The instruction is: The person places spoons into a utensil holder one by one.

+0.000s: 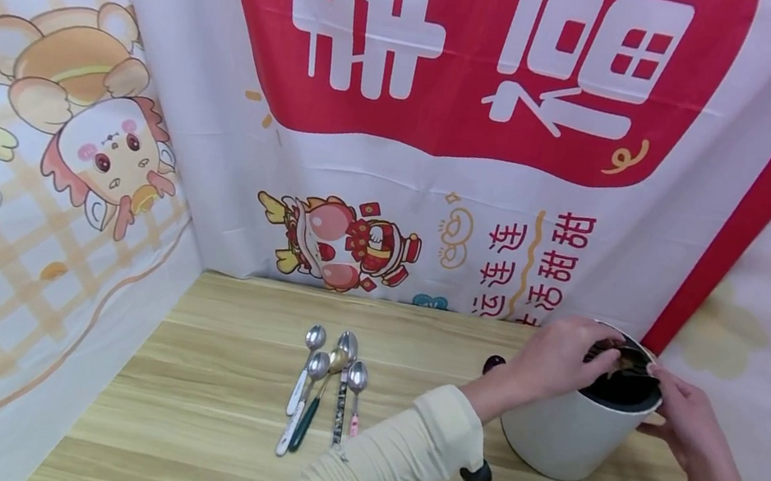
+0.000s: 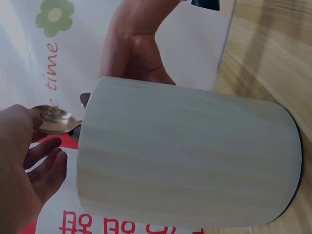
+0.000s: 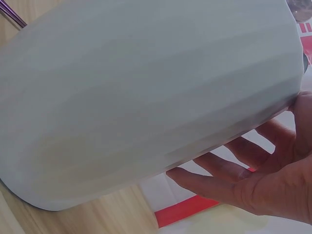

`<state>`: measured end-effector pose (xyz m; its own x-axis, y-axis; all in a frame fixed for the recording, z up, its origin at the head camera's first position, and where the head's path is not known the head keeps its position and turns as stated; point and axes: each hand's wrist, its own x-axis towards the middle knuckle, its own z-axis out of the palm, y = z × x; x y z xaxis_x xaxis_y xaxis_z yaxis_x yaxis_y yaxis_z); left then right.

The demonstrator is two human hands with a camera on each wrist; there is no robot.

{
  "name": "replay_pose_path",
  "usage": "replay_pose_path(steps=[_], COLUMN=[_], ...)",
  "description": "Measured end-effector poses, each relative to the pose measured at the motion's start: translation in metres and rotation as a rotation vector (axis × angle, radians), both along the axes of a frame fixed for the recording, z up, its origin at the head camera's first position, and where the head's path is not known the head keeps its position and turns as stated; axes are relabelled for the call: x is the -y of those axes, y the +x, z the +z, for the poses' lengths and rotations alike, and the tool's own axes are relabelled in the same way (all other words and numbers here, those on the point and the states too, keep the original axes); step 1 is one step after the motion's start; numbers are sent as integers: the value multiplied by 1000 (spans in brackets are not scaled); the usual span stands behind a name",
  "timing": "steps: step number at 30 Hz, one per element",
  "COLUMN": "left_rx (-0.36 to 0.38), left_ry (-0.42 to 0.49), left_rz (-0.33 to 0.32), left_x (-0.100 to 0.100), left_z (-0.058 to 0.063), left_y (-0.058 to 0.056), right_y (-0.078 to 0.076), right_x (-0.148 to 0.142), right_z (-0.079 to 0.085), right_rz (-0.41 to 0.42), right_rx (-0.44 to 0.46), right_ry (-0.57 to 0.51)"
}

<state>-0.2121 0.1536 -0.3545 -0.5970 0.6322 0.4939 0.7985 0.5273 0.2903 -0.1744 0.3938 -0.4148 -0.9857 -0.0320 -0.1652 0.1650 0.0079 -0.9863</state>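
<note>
A white cylindrical container (image 1: 554,436) with a dark inner rim stands upright on the wooden table. Over its mouth my left hand (image 1: 566,355) pinches a metal spoon (image 2: 54,120) by the bowl, the handle pointing down into the container. My right hand (image 1: 692,415) holds the container at its right side, thumb at the rim and fingers (image 3: 214,168) against the outer wall. Another dark metal piece (image 2: 85,99) shows at the rim beside the spoon. The container's inside is mostly hidden by shadow and my hands.
Several spoons lie grouped on the table (image 1: 207,380) left of my left arm, among them a gold one with a green handle (image 1: 304,426) and one with a pink handle (image 1: 358,386). A dark purple rounded piece (image 1: 494,363) lies beside the container. Printed cloth (image 1: 404,168) hangs behind.
</note>
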Motion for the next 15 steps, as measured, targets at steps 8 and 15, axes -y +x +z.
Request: replay_pose_path(steps=[8,15], left_rx=[52,188], left_ry=[113,203], left_rz=[-4,46], left_x=[27,51], left_z=[-8,-25], left_y=[-15,-24], right_y=[1,0], right_x=[3,1], right_z=[0,0], right_rz=[-7,-6], right_rx=[-6,-17], right_ry=[-37,-30])
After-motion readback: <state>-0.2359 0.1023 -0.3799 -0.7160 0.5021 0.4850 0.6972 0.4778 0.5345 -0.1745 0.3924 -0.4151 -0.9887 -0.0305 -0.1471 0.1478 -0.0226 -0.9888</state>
